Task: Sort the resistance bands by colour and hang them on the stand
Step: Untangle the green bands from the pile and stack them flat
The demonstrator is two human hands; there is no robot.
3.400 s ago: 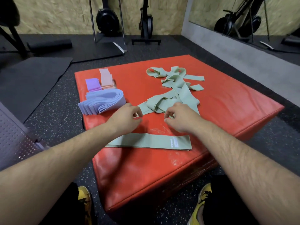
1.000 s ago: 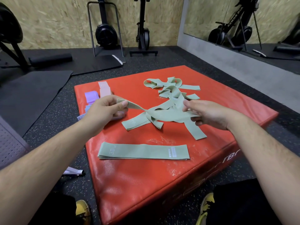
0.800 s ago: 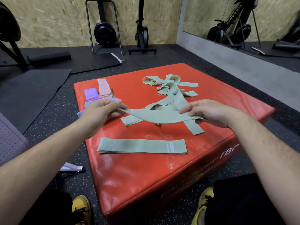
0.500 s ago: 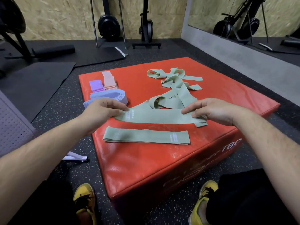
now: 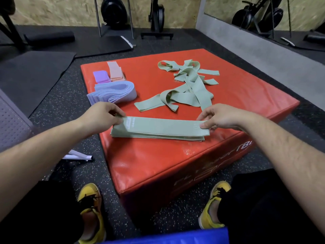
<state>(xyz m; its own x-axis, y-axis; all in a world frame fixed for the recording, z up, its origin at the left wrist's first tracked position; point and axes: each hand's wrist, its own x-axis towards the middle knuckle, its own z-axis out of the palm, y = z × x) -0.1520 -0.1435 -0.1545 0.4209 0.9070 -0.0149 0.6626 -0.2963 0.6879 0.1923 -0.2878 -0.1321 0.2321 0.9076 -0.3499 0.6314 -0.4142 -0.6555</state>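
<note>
A flattened green band (image 5: 163, 126) lies on top of another green band near the front edge of the red padded box (image 5: 237, 95). My left hand (image 5: 103, 115) pinches its left end and my right hand (image 5: 219, 117) pinches its right end. Behind them sits a tangled heap of green bands (image 5: 188, 85). At the box's left side lie a folded lavender stack (image 5: 112, 93), a small purple stack (image 5: 100, 76) and a pink stack (image 5: 115, 71). No stand is identifiable.
The box stands on a speckled black floor. A small white piece (image 5: 79, 155) lies on the floor at its left. My yellow shoes (image 5: 91, 205) are at the box's front. A blue edge (image 5: 175, 236) shows at the bottom. Gym machines (image 5: 114, 13) stand at the back wall.
Both hands drew one green band out of the heap, stretched it flat, and brought it down toward me onto the flat green band at the front edge.
</note>
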